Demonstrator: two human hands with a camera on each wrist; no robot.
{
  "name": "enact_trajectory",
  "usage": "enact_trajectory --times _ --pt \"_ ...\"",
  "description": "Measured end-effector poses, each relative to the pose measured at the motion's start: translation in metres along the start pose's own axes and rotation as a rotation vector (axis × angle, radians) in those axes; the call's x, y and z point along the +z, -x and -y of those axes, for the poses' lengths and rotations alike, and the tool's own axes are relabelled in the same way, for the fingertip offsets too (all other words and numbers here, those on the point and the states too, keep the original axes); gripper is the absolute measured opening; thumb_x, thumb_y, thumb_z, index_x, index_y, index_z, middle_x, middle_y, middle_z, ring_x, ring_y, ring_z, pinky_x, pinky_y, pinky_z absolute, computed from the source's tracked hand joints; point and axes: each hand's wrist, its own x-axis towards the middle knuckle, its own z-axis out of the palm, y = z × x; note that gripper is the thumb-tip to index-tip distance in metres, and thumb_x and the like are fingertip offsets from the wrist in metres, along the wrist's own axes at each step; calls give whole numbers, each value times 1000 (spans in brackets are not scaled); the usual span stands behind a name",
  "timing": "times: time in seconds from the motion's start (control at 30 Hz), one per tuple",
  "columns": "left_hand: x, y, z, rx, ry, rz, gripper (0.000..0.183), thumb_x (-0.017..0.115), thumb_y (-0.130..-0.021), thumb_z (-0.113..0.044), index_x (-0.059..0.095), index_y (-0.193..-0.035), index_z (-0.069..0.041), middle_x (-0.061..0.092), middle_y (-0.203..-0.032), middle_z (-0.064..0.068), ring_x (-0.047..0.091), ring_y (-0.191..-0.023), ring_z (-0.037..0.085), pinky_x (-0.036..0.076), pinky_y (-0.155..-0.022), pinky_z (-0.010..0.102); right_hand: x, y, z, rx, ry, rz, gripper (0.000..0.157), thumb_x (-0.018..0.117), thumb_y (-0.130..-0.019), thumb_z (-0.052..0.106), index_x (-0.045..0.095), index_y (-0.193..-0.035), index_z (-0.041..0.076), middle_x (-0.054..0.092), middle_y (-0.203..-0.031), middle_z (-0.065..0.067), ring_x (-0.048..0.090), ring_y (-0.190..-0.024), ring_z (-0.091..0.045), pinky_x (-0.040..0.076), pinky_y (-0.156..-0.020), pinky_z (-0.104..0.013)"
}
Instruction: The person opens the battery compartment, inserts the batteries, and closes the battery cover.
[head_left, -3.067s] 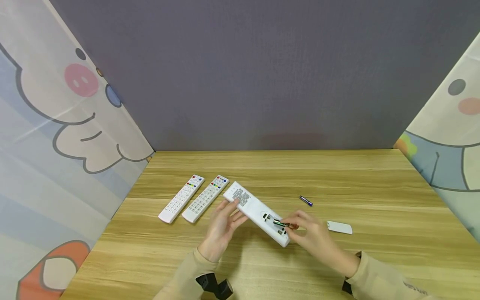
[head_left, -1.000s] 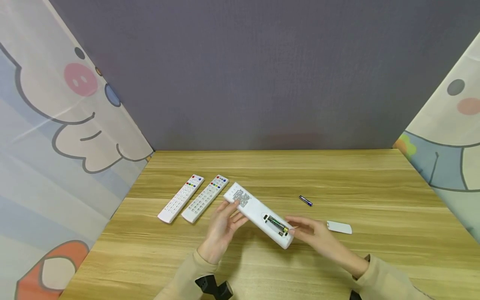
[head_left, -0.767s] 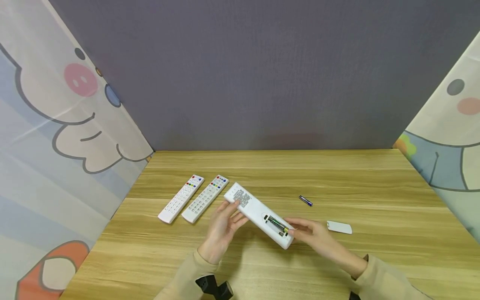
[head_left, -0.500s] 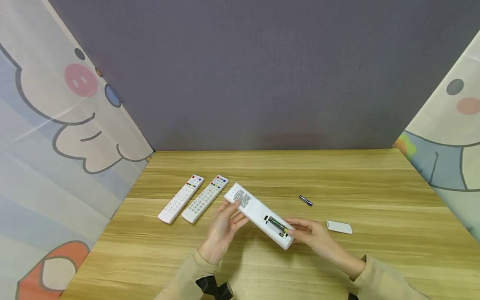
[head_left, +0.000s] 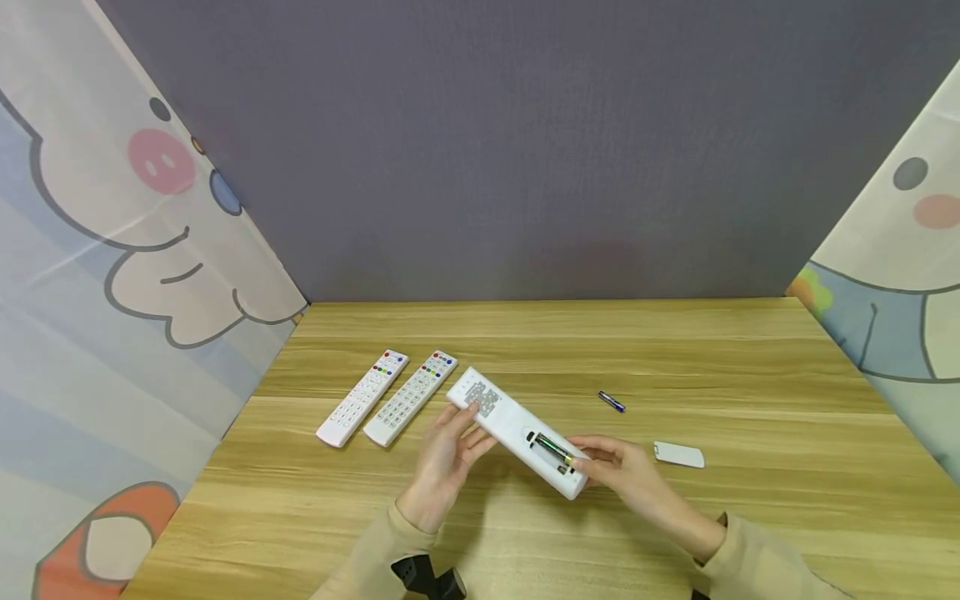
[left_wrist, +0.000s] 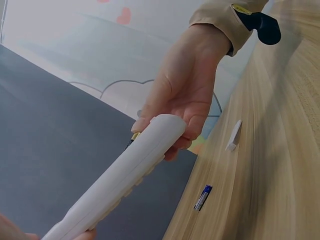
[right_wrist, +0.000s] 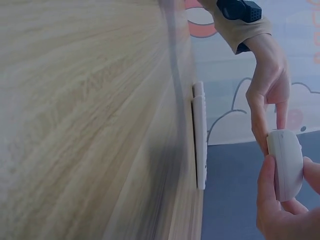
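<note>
A white remote control [head_left: 517,425] is held off the table, back up, its battery compartment uncovered. Near its upper left end my left hand [head_left: 438,475] holds it, thumb on the back and fingers below. A green battery [head_left: 552,447] lies in the compartment; the other slot shows bare. At the lower right end my right hand [head_left: 626,473] grips the remote, its thumb against the battery's gold end and its fingers underneath. The left wrist view shows that right hand [left_wrist: 185,85] around the remote's end [left_wrist: 167,127]. Seen from the right wrist, both hands grip the remote [right_wrist: 285,165].
Two white remotes, one at far left [head_left: 363,398] and one beside it [head_left: 411,398], lie buttons up on the wooden table [head_left: 525,550]. A blue battery [head_left: 611,402] and a white battery cover [head_left: 679,454] lie on the right. A dark panel [head_left: 525,150] stands behind.
About three seconds ago my right hand pinched the green battery over the compartment; now it lies inside. Since a second ago the right thumb has shifted slightly left at its end. The left hand hardly moved.
</note>
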Motion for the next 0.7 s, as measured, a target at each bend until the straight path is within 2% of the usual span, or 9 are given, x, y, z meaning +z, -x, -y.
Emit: enact_trajectory --times 0.2,0.7 --pt "-1 0 1 4 7 -6 42 45 -91 -7 31 -129 6 59 -94 5 61 -83 20 49 -85 37 0 -1 3 -16 -3 20 47 58 -85 11 42 -118 -18 57 -99 -23 60 -78 -11 55 -68 -32" --pt "-1 1 3 7 8 13 44 47 -90 -8 31 -129 6 60 -94 5 62 -82 19 49 -84 37 2 -3 3 66 -39 13 47 62 -82 9 43 -116 -17 59 -85 -12 59 -74 -17 55 -66 -35"
